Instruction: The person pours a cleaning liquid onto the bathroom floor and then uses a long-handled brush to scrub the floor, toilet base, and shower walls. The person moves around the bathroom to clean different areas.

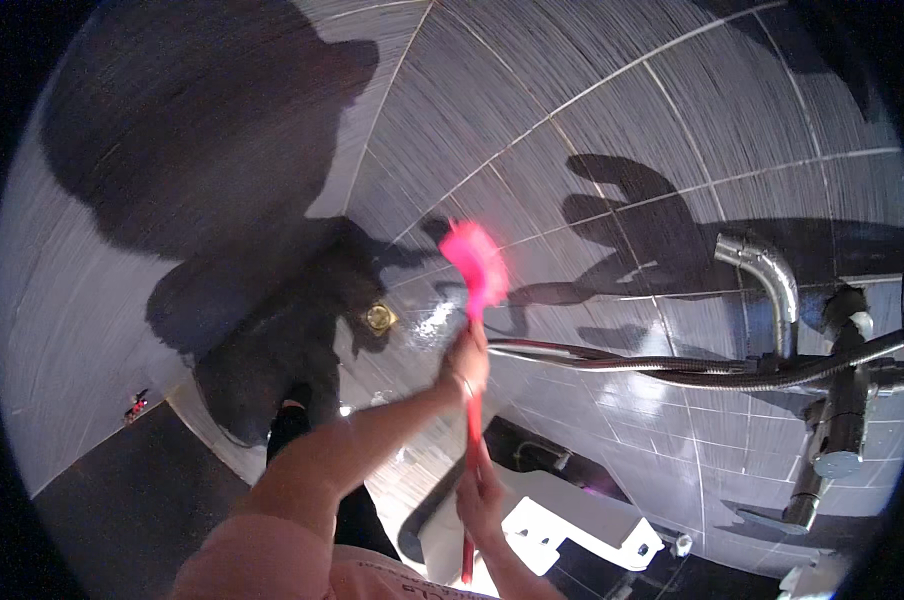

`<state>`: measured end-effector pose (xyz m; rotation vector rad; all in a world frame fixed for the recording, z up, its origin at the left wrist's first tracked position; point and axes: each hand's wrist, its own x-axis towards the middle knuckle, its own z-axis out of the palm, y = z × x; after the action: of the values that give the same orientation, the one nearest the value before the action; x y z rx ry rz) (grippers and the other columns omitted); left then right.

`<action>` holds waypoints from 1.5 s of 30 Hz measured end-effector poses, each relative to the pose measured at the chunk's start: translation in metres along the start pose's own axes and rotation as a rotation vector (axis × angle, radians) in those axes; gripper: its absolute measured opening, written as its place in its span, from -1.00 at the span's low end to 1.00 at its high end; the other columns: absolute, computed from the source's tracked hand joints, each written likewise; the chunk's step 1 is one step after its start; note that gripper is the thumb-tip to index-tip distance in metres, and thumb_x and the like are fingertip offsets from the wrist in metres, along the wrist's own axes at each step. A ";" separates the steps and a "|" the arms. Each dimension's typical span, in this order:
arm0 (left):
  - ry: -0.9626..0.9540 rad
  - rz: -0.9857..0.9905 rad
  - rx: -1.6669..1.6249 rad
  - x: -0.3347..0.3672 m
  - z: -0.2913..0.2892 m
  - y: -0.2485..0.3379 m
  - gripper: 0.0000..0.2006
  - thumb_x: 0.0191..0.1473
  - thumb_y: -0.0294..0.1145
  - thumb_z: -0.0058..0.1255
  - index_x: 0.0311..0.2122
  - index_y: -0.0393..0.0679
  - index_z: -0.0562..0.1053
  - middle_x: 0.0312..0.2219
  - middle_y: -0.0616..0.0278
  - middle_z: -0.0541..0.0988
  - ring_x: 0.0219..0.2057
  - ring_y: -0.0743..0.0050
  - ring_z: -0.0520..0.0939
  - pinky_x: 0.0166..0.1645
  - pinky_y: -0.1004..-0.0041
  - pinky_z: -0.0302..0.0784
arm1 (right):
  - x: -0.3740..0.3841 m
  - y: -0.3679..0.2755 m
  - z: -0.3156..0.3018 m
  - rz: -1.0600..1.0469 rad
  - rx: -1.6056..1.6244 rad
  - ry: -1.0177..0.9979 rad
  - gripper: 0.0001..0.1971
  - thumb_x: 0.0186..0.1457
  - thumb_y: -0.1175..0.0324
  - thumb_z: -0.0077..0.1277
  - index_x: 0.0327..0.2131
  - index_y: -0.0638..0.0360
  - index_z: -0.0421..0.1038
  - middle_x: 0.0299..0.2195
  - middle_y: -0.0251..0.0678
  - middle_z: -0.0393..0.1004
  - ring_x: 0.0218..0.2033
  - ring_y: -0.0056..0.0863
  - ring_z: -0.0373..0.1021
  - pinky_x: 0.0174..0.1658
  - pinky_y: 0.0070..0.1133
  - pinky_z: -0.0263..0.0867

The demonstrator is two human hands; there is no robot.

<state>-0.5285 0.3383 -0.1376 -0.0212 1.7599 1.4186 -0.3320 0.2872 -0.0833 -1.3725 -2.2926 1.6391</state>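
A long-handled brush with a bright pink head (477,262) is held upright in the picture, its head in front of the grey tiled wall. Whether the bristles touch the tiles, I cannot tell; the head is slightly blurred. My left hand (466,362) is closed round the upper part of the red handle (474,425), just below the head. Lower down, my right hand (480,500) is wrapped round the same handle, whose end (467,565) sticks out beneath it.
On the right wall are a metal spout (767,275), a mixer tap (840,440) and a metal shower hose (672,372) running left past my left hand. A brass floor drain (379,317) lies to the left. Below right stands a white fixture (582,520). Dark shadows cross the walls.
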 end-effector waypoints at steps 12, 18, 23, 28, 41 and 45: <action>-0.072 -0.129 -0.519 -0.015 0.036 -0.022 -0.56 0.08 0.07 -0.47 -0.48 -0.15 0.20 -0.79 0.27 0.24 -0.85 0.42 0.31 -0.81 0.43 0.22 | -0.020 -0.006 -0.014 0.226 0.057 0.054 -0.48 0.05 0.52 -0.30 0.12 -0.03 -0.01 -0.66 -0.58 0.15 -0.66 -0.79 0.08 -0.59 -0.77 0.07; -0.037 0.272 -0.848 -0.025 -0.006 0.022 -0.51 0.05 0.15 -0.38 -0.34 -0.16 0.25 -0.73 0.39 0.27 -0.83 0.68 0.24 -0.78 0.63 0.18 | 0.041 -0.009 -0.008 -0.198 0.324 -0.082 -0.53 0.08 0.49 -0.24 0.10 -0.05 0.05 -0.68 -0.63 0.15 -0.70 -0.83 0.06 -0.63 -0.82 0.01; -0.134 -0.102 -0.827 -0.100 0.105 -0.021 -0.53 0.04 0.15 -0.42 -0.52 -0.10 0.24 -0.81 0.37 0.24 -0.90 0.62 0.19 -0.87 0.58 0.09 | -0.042 0.022 -0.101 0.181 0.185 0.048 -0.53 0.09 0.41 -0.28 0.10 -0.14 0.04 -0.73 -0.64 0.15 -0.76 -0.86 0.05 -0.71 -0.83 -0.02; -0.333 -0.216 -0.753 -0.167 0.214 -0.076 -0.51 0.03 0.20 -0.46 -0.50 -0.08 0.19 -0.80 0.35 0.23 -0.89 0.55 0.22 -0.83 0.48 0.21 | -0.124 0.088 -0.180 0.310 0.043 0.159 -0.55 0.14 0.37 -0.28 0.11 -0.17 -0.01 -0.82 -0.62 0.08 -0.84 -0.84 0.00 -0.79 -0.81 -0.05; 0.134 0.028 -0.686 -0.040 0.073 -0.055 -0.54 0.09 0.05 -0.45 -0.58 -0.16 0.22 -0.77 0.27 0.28 -0.72 0.56 0.38 -0.73 0.49 0.28 | 0.045 0.032 -0.061 0.030 0.323 -0.174 -0.61 0.10 0.33 -0.17 0.04 -0.10 0.15 -0.74 -0.54 0.18 -0.83 -0.80 0.01 -0.81 -0.78 -0.07; 0.158 0.014 -0.200 -0.071 0.167 -0.176 -0.46 0.09 0.05 -0.46 -0.49 -0.28 0.38 -0.50 -0.20 0.45 -0.38 -0.21 0.45 -0.37 0.09 0.36 | -0.036 0.072 -0.075 0.283 0.271 0.022 -0.75 0.10 0.26 -0.16 -0.13 0.02 0.25 -0.77 -0.55 0.14 -0.83 -0.80 0.05 -0.80 -0.82 -0.10</action>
<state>-0.2970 0.3766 -0.2324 -0.2338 1.7397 1.6358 -0.2295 0.3260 -0.0879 -1.6914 -1.8431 1.9112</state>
